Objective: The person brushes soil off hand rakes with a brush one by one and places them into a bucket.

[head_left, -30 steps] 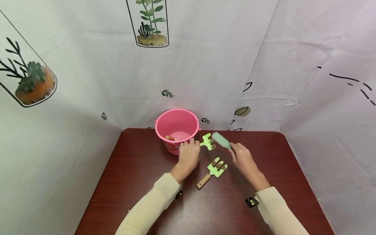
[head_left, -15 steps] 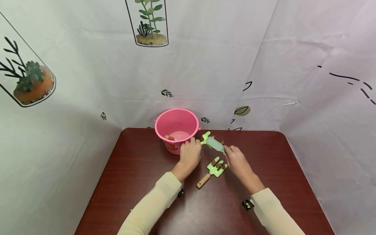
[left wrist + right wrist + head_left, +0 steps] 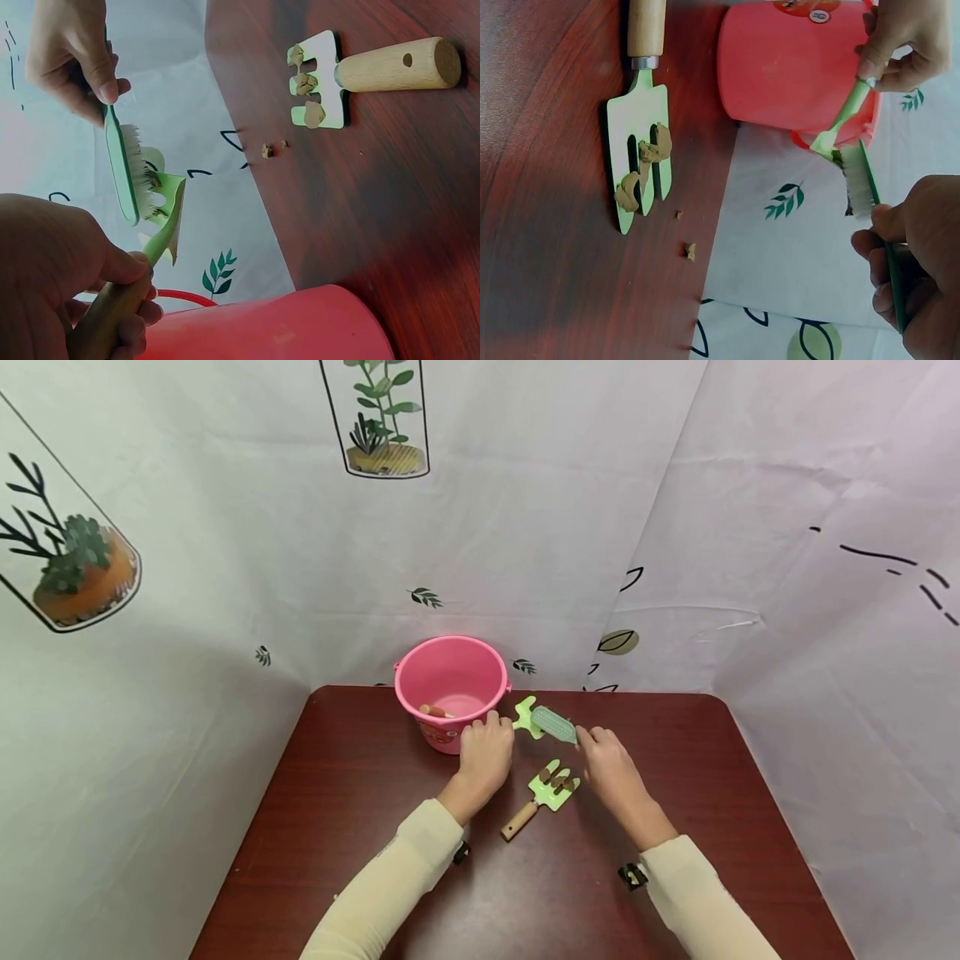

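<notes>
My left hand [image 3: 486, 753] grips the wooden handle of a small green garden rake [image 3: 169, 217], just in front of the pink bucket. In my right hand [image 3: 613, 770] is a green brush [image 3: 553, 724] with white bristles, held by its handle. The bristles [image 3: 857, 178] touch the rake's tines, where brown clumps cling; dark dirt shows on the bristle tips. Below them on the table lies a green garden fork [image 3: 553, 787] with a wooden handle, brown clay-like lumps [image 3: 654, 146] stuck across its prongs.
The pink bucket [image 3: 452, 647] stands at the back of the dark red table [image 3: 360, 810], against the patterned cloth backdrop. A wooden-handled tool [image 3: 435, 711] lies inside it. Small brown crumbs [image 3: 267, 151] are on the table beyond the fork.
The brush in my right hand has moved left onto the rake's head, then slightly back right along it. My left hand stays nearly still with the rake.
</notes>
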The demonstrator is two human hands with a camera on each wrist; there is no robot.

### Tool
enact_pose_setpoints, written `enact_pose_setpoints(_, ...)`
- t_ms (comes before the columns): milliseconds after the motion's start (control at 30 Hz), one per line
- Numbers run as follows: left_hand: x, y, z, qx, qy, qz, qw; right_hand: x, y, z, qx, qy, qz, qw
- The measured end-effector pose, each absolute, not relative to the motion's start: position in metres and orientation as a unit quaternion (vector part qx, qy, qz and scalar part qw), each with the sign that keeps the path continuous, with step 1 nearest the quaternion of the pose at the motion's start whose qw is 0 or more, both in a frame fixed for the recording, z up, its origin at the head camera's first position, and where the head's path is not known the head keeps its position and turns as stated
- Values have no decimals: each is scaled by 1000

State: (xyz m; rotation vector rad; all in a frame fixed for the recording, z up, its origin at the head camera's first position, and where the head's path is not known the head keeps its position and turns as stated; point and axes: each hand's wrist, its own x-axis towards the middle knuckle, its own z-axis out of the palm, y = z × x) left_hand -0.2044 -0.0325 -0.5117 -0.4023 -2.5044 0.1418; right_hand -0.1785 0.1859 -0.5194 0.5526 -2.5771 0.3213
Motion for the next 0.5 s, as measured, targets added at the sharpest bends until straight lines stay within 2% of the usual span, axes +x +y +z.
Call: enact_pose_setpoints(500, -201, -41, -516, -150, -944, 46, 291, -183, 197, -515, 174, -950, 127, 227)
